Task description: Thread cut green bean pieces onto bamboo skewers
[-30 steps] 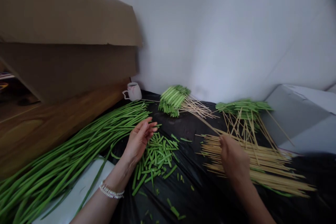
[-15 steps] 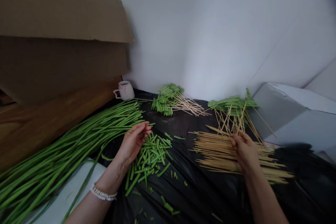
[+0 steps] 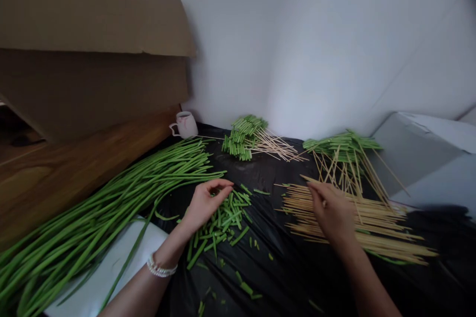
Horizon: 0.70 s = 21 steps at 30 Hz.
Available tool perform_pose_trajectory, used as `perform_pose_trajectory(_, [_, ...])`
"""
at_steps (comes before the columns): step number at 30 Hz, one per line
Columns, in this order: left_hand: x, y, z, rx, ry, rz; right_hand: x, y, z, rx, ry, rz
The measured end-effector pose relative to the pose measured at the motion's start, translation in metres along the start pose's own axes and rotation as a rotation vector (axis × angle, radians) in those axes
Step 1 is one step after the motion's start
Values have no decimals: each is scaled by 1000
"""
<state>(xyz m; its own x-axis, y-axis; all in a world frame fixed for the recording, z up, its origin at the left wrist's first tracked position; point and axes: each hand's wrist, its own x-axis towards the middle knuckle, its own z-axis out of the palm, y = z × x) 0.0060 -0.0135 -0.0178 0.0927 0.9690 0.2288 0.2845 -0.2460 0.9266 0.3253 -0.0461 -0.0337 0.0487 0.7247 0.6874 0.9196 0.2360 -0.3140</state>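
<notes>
My left hand hovers over a loose pile of cut green stem pieces, its thumb and forefinger brought together in a pinch. Anything between those fingertips is too small to make out. My right hand is over the left part of a layer of bamboo skewers, with its fingers curled closed; what they hold, if anything, is hidden. Long green stems lie in a thick bundle left of my left hand. Behind the hands are two heaps of green pieces threaded on skewers, a left heap and a right heap.
Black plastic sheeting covers the work surface. A white mug stands at the back left, near a large cardboard box. At the right is a white box. A pale board lies under the long stems.
My left hand has moved right and turned palm down over the cut pieces. My right hand has shifted slightly left across the skewers. The whole view has swung a little left.
</notes>
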Motion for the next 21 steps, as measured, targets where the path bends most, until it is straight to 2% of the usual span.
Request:
perform_pose_trajectory(4, [-4, -2, 1, 463, -185, 286, -5, 0, 8, -94, -360, -112])
perform_pose_trajectory(8, [-5, -2, -1, 651, -287, 360, -8, 5, 9, -205, -550, -109])
perform_pose_trajectory(12, [-7, -1, -2, 700, -358, 356, -9, 1, 11, -263, -594, -136])
perform_pose_trajectory(17, [-8, 1, -1, 694, -421, 350, -9, -1, 12, -181, -583, -135])
perform_pose_trajectory(21, [-8, 2, 0, 644, -452, 353, -13, 2, 17, -307, -583, -151])
